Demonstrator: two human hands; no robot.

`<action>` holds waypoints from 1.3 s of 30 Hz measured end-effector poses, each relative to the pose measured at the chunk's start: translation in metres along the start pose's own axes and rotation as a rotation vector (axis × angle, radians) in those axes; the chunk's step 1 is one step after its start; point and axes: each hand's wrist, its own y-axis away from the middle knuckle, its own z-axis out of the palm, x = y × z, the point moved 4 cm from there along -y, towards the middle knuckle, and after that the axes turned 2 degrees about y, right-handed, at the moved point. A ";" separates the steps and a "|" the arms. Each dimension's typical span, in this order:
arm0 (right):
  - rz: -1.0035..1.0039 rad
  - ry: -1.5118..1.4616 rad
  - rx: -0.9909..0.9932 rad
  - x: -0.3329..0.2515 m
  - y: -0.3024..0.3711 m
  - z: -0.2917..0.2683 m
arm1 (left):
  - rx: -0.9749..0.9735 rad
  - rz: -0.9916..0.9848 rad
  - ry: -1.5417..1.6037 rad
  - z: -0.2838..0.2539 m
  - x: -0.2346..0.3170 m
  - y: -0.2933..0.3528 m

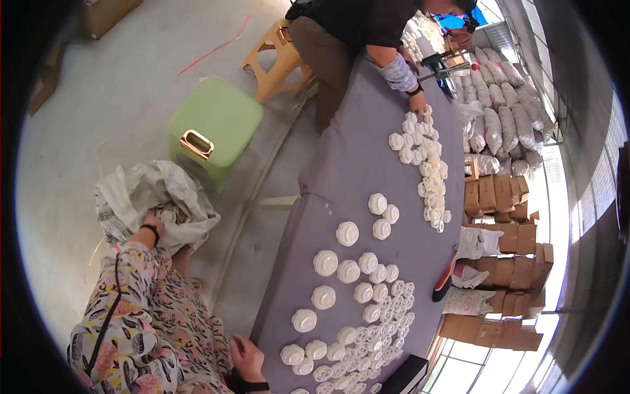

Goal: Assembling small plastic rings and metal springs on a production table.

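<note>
At the left, my left hand reaches into a white woven sack. Its fingers are partly hidden and appear closed on a white round plastic piece at the sack's mouth. Low in the picture my right hand hangs beside the table edge, loosely open, with nothing visible in it. Right of that hand, several white round plastic caps stand spread on the grey table cover. Smaller white rings lie crowded together beyond them.
A green lidded stool-box and a tan plastic stool stand on the floor. Across the table, a co-worker's hand touches another cluster of white parts. An orange-and-black tool lies by the far edge; cartons and filled sacks stand behind.
</note>
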 end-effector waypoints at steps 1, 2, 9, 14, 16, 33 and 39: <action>-0.032 -0.048 0.004 -0.015 -0.001 -0.002 | -0.051 0.043 -0.023 0.035 -0.009 0.025; -0.079 -0.036 -0.033 -0.025 0.002 -0.001 | -0.061 -0.066 0.120 0.075 -0.019 0.050; 0.015 0.026 0.009 -0.002 -0.001 -0.005 | 0.290 -0.180 1.120 0.014 0.048 0.230; 0.226 -0.443 -0.215 -0.001 -0.009 0.026 | -0.073 -0.478 1.083 0.038 -0.006 0.226; 0.223 -0.383 -0.238 0.000 -0.010 0.040 | -0.188 -0.242 1.055 0.030 0.007 0.222; 0.692 -0.947 -0.587 -0.002 -0.082 0.202 | 0.543 0.584 1.451 -0.103 0.040 0.358; 0.929 -1.311 -0.452 -0.009 -0.092 0.178 | 0.949 -0.347 1.878 -0.069 -0.105 0.324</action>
